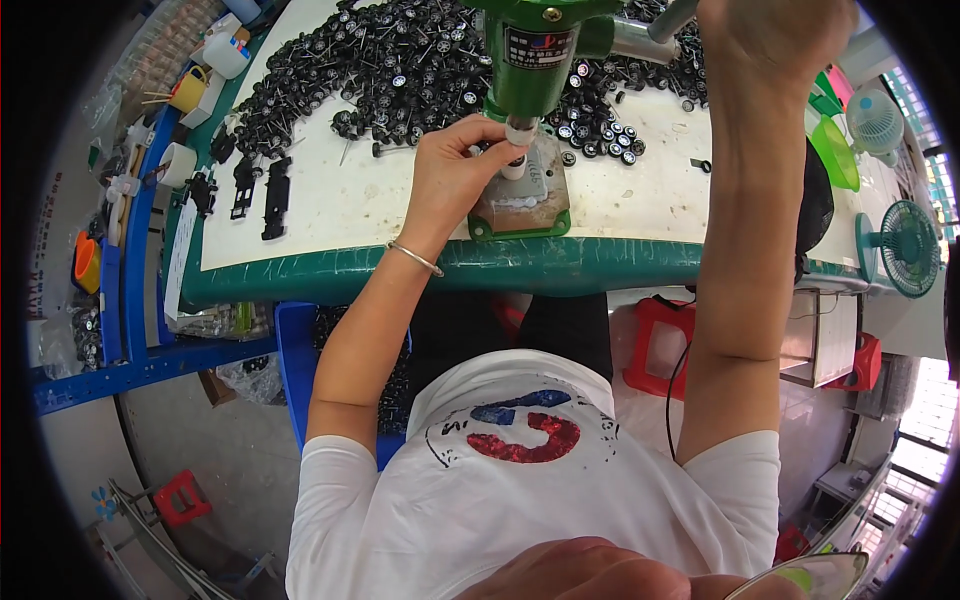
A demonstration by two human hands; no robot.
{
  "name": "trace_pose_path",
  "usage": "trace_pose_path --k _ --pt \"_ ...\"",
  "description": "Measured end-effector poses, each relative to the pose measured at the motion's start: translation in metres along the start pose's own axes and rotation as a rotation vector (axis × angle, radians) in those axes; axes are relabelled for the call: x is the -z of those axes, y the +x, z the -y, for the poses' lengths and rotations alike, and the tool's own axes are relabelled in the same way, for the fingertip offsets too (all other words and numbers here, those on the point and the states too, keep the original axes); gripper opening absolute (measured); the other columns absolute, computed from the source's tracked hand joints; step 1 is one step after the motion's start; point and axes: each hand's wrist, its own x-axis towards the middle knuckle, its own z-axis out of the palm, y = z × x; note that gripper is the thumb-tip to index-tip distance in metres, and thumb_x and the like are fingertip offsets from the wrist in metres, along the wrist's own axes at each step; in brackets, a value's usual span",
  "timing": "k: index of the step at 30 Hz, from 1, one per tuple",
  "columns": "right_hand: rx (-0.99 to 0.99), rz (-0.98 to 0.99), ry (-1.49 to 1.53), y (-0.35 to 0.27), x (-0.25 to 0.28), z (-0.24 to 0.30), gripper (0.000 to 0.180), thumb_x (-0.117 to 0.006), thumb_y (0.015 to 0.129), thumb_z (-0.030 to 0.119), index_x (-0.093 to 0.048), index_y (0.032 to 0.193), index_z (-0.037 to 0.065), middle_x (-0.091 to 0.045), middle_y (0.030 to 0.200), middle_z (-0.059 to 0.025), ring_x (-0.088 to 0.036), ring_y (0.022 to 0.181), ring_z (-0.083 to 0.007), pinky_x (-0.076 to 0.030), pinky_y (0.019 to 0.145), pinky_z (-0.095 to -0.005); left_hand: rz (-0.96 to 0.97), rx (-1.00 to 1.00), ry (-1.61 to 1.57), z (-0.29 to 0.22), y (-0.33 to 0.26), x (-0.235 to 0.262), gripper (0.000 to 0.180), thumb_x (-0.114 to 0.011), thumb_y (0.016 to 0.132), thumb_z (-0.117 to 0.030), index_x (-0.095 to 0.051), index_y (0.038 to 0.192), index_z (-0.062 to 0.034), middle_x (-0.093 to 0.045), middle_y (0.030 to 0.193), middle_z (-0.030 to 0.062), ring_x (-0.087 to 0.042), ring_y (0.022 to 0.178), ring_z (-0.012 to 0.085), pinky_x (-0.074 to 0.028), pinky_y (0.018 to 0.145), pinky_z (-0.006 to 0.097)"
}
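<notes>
The left hand (452, 172) has its grip closed on a small wheel part (512, 163) under the green press (527, 60), at 12 o'clock on the surface (350, 200). The right hand (770, 35), at 1 o'clock, grips the press lever (670, 20). Loose black wheels (400, 70) lie at 11 o'clock.

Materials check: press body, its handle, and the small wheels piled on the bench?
Press: looks like cast metal under glossy green paint, thick and rounded in shape. Handle, gripped by the right hand: bare grey metal rod, dull shine. Wheels: likely black rubber or plastic tyres with silvery hubs, some on thin metal axles; too small to confirm.
</notes>
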Motion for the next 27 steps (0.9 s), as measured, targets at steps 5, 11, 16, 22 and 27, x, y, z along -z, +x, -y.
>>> trace_pose_path --k 5,11,16,22,27 --pt "0.187 0.045 -0.114 -0.024 0.002 0.018 0.036 -0.053 0.094 0.031 -0.039 0.065 0.014 -0.025 0.053 0.0068 -0.019 0.039 -0.0045 -0.017 0.036 -0.0211 -0.059 0.024 0.008 0.001 -0.003 -0.002 0.018 -0.073 0.075 -0.003 -0.071 0.093 0.0017 -0.065 0.083 0.0006 -0.059 0.074 0.0073 -0.046 0.065 0.021" --pt "0.076 -0.113 0.020 -0.025 -0.010 0.015 0.035 -0.045 0.088 0.025 -0.028 0.061 0.012 -0.018 0.050 0.0019 -0.011 0.043 -0.0086 -0.010 0.042 -0.0280 -0.068 0.079 -0.111 -0.001 -0.005 -0.004 0.030 -0.072 0.073 0.002 -0.068 0.103 0.0007 -0.064 0.083 0.0007 -0.058 0.075 0.0066 -0.050 0.066 0.021" --pt "-0.062 -0.024 0.055 -0.002 0.002 0.009 0.031 -0.048 0.088 0.016 -0.032 0.062 0.009 -0.024 0.053 0.0019 -0.017 0.046 -0.0092 -0.016 0.044 -0.0277 -0.092 0.144 -0.209 0.000 -0.008 -0.006 0.029 -0.071 0.076 0.001 -0.068 0.104 -0.0001 -0.063 0.083 -0.0003 -0.056 0.073 0.0054 -0.049 0.065 0.020" --pt "-0.501 -0.177 -0.074 0.037 -0.012 -0.038 0.017 -0.060 0.091 0.024 -0.054 0.080 0.013 -0.039 0.057 0.0074 -0.030 0.039 -0.0049 -0.019 0.034 -0.0207 -0.072 0.302 -0.735 0.020 0.000 0.018 0.027 -0.064 0.082 -0.003 -0.062 0.108 -0.0009 -0.062 0.082 0.0025 -0.058 0.074 0.0087 -0.046 0.065 0.020" --pt "-0.645 -0.115 0.132 0.033 -0.004 -0.051 0.016 -0.056 0.094 0.023 -0.056 0.084 0.012 -0.045 0.061 0.0058 -0.037 0.043 -0.0059 -0.028 0.037 -0.0217 -0.289 0.326 -1.031 0.038 -0.012 0.079 0.024 -0.054 0.086 -0.005 -0.057 0.109 -0.0010 -0.062 0.089 0.0106 -0.061 0.085 0.0237 -0.052 0.080 0.037"
